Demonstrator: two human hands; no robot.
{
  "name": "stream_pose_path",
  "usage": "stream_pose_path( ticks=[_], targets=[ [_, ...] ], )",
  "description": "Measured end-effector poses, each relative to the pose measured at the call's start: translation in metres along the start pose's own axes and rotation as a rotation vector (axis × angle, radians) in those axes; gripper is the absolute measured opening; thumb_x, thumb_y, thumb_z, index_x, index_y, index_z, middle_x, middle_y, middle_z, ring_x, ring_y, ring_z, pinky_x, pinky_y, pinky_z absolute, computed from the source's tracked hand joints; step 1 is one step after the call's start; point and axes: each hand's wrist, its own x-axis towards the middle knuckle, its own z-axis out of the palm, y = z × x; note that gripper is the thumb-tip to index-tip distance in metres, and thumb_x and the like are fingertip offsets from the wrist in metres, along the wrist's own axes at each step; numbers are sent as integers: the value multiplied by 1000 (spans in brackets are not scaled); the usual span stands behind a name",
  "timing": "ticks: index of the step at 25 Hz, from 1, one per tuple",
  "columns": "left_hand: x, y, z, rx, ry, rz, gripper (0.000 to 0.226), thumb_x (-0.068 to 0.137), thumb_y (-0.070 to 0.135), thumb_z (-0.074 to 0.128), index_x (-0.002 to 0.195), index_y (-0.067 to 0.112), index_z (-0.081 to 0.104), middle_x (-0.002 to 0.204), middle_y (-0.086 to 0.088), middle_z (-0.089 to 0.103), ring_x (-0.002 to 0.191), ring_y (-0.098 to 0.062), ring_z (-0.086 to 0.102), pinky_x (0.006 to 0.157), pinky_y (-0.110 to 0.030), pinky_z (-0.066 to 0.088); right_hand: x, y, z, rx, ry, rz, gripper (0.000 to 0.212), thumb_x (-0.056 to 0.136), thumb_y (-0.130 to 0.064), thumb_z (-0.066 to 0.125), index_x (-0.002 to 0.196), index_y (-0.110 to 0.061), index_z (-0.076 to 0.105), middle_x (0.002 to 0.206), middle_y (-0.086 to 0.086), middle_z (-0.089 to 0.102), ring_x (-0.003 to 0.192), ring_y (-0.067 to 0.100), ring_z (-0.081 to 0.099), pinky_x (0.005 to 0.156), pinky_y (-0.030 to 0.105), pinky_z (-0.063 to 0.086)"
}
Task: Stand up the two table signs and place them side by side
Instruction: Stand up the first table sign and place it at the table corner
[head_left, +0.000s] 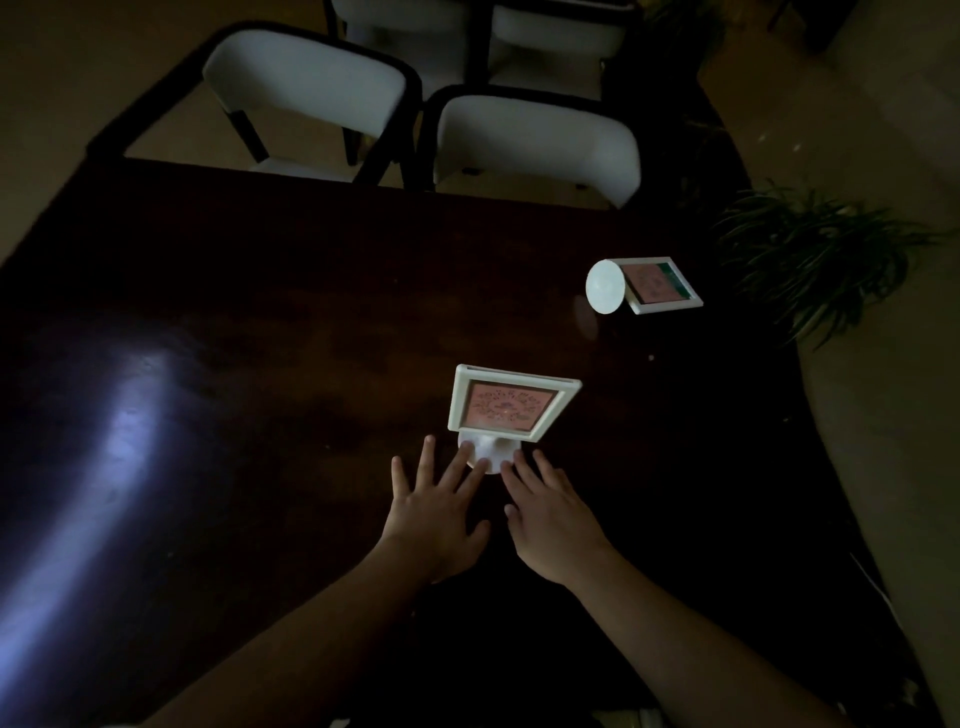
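Note:
A white-framed table sign (511, 404) with a pink card stands upright on its round white base in the middle of the dark wooden table (260, 322). My left hand (436, 506) and my right hand (550, 512) lie flat just in front of it, fingers spread, with fingertips touching the base. Neither hand grips anything. A second white-framed sign (657, 285) lies tipped on its side at the far right of the table, its round base (605, 287) facing left.
Two white chairs with dark frames (306, 93) (535, 140) stand at the table's far edge, more behind them. A leafy green plant (810, 254) stands on the floor past the right edge. Light glare covers the table's left part.

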Motion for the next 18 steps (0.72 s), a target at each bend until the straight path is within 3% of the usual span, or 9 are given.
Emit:
stream_pose_path(
  ticks=[18],
  targets=[
    [-80, -43, 4, -50, -40, -311, 91, 83, 66, 38, 153, 40, -15, 164, 8, -21, 142, -40, -32, 108, -76, -5, 21, -72, 7, -25, -53, -306, 65, 102, -49, 31, 158, -20, 12, 168, 3, 8, 152, 26, -7, 120, 54, 4]
  ],
)
